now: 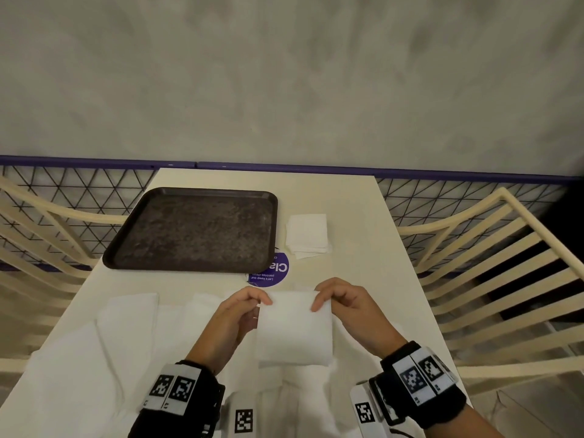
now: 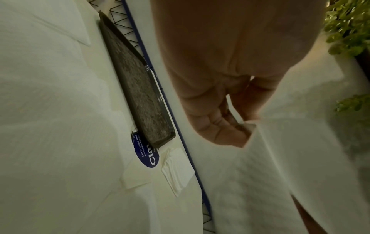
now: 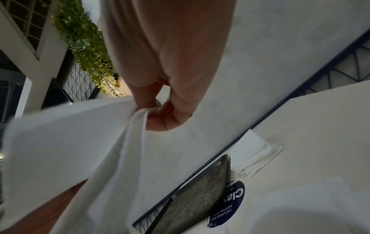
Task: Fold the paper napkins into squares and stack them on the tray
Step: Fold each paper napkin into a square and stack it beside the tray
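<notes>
Both hands are closed on one white napkin (image 1: 294, 327), which is held above the near part of the table (image 1: 347, 222): the left hand (image 1: 235, 314) pinches its far left corner between thumb and fingers, and the right hand (image 1: 343, 303) pinches its far right corner in the same way. In the left wrist view the left fingers (image 2: 218, 126) are seen curled round the paper's edge, and in the right wrist view the right fingers (image 3: 170, 120) are seen gathered on a bunched fold. The napkin is folded into a piece slightly longer than wide, its long axis running from the tray (image 1: 192, 230) toward the person, with the pinched edge turned to the tray and the opposite edge nearest the wrists. Below it and on its left, nearer the person than the tray, unfolded napkins (image 1: 126, 336) are spread over the table. Between the held napkin and the tray's near right corner a round blue sticker (image 1: 271, 275) is seen on the table, partly covered by that corner. Just to the right of the tray a small stack of folded napkins (image 1: 308, 235) lies on the table. The dark tray holds nothing. Beyond the tray a wire-mesh railing (image 1: 94, 184) runs behind the table's far end.
</notes>
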The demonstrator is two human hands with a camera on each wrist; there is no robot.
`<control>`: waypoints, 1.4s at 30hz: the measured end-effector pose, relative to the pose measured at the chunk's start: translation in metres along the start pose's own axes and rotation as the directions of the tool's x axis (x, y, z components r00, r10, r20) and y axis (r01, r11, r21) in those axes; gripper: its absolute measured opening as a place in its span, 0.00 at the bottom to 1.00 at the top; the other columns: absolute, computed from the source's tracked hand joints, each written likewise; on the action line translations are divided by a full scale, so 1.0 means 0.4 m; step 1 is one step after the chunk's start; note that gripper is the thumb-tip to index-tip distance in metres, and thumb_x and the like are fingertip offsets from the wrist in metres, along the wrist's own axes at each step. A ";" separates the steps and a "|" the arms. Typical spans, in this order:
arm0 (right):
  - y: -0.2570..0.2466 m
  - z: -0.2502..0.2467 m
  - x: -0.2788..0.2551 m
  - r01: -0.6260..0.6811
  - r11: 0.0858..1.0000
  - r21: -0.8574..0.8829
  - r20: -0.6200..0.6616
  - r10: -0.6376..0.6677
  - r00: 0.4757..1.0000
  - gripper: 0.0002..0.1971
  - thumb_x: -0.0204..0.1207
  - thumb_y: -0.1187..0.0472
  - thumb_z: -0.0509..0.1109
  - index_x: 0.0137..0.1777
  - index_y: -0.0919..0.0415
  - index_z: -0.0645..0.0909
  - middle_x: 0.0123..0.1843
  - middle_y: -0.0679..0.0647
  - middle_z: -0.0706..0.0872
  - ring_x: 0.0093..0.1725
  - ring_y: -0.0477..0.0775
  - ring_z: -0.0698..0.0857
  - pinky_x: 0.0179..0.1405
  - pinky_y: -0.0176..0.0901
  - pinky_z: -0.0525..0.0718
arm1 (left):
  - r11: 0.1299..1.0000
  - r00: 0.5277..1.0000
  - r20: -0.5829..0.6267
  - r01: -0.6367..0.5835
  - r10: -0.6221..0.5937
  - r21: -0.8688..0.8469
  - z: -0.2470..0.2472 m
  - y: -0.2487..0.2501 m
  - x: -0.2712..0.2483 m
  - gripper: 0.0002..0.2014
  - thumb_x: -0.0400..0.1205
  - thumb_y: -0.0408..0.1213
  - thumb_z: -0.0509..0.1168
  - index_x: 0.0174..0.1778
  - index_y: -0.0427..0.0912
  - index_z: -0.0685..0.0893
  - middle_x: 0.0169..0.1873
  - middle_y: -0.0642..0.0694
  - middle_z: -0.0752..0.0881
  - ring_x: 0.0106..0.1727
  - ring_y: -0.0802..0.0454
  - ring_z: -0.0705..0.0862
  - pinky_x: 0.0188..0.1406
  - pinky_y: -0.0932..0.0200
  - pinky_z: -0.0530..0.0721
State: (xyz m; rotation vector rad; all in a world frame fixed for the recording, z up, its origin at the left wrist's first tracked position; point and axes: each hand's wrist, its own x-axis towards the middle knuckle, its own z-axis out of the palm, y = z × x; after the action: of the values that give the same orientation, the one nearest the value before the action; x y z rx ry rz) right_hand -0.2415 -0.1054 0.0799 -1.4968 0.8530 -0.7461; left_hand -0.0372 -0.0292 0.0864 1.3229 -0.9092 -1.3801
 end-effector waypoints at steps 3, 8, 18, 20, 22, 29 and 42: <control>0.008 0.001 0.002 0.027 0.998 -0.053 -0.003 -0.027 1.000 0.32 0.72 0.84 0.57 0.27 0.45 0.86 0.47 0.49 0.81 0.48 0.49 0.81 0.46 0.40 0.76 | 0.996 0.999 -0.027 0.029 -0.031 -0.079 0.012 -0.002 0.001 0.09 0.86 0.34 0.53 0.53 0.42 0.79 0.45 0.40 0.87 0.43 0.49 0.84 0.47 0.58 0.82; 0.015 0.007 0.002 0.037 0.992 -0.117 0.003 -0.037 0.999 0.33 0.71 0.84 0.56 0.24 0.44 0.83 0.46 0.46 0.81 0.47 0.45 0.81 0.45 0.35 0.76 | 0.998 0.995 -0.099 0.032 -0.027 0.052 0.031 -0.008 0.011 0.07 0.83 0.39 0.62 0.53 0.48 0.83 0.49 0.33 0.87 0.46 0.46 0.87 0.56 0.46 0.83; -0.002 0.004 0.001 0.007 0.998 -0.062 0.018 -0.006 1.000 0.28 0.73 0.83 0.56 0.31 0.49 0.82 0.49 0.48 0.83 0.49 0.44 0.81 0.49 0.36 0.76 | 0.998 0.988 -0.147 -0.048 0.052 0.033 0.027 0.000 0.021 0.08 0.78 0.29 0.67 0.52 0.40 0.84 0.33 0.36 0.75 0.39 0.45 0.78 0.45 0.52 0.82; -0.012 0.000 0.002 -0.051 0.995 0.090 0.052 0.047 0.998 0.17 0.73 0.79 0.61 0.45 0.57 0.82 0.54 0.53 0.85 0.51 0.48 0.82 0.50 0.39 0.79 | 0.995 0.984 -0.162 -0.069 0.081 0.074 0.022 0.002 0.021 0.07 0.78 0.29 0.67 0.50 0.42 0.84 0.31 0.37 0.74 0.38 0.44 0.76 0.42 0.55 0.81; -0.019 -0.014 0.003 -0.136 0.950 0.282 0.141 0.099 0.985 0.18 0.67 0.69 0.66 0.57 0.58 0.78 0.57 0.53 0.85 0.53 0.49 0.83 0.52 0.40 0.80 | 0.982 0.979 -0.161 -0.099 0.125 0.161 0.018 0.004 0.019 0.06 0.78 0.31 0.68 0.48 0.44 0.85 0.31 0.33 0.77 0.37 0.45 0.78 0.40 0.56 0.82; -0.019 0.018 0.020 -0.053 0.958 -0.282 0.087 0.080 0.993 0.04 0.77 0.56 0.70 0.47 0.53 0.86 0.45 0.44 0.88 0.46 0.38 0.83 0.50 0.29 0.77 | 0.839 0.945 -0.038 -0.268 0.324 0.474 0.014 -0.001 0.011 0.09 0.76 0.33 0.71 0.42 0.54 0.84 0.37 0.61 0.86 0.37 0.62 0.81 0.36 0.72 0.79; -0.039 0.038 0.014 0.156 0.794 -0.587 0.134 -0.095 0.986 0.10 0.77 0.53 0.69 0.49 0.57 0.89 0.47 0.50 0.90 0.47 0.44 0.84 0.49 0.36 0.77 | 0.626 0.907 0.120 -0.369 0.403 0.688 0.018 0.009 0.028 0.11 0.70 0.58 0.67 0.38 0.57 0.88 0.35 0.77 0.83 0.46 0.67 0.82 0.42 0.76 0.74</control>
State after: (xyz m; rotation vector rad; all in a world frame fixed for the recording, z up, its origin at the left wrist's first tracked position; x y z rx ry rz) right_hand -0.2241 -0.1016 0.0937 -2.1563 0.9715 -0.5070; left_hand -0.0430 -0.0415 0.0880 1.5623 -1.6868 -0.6528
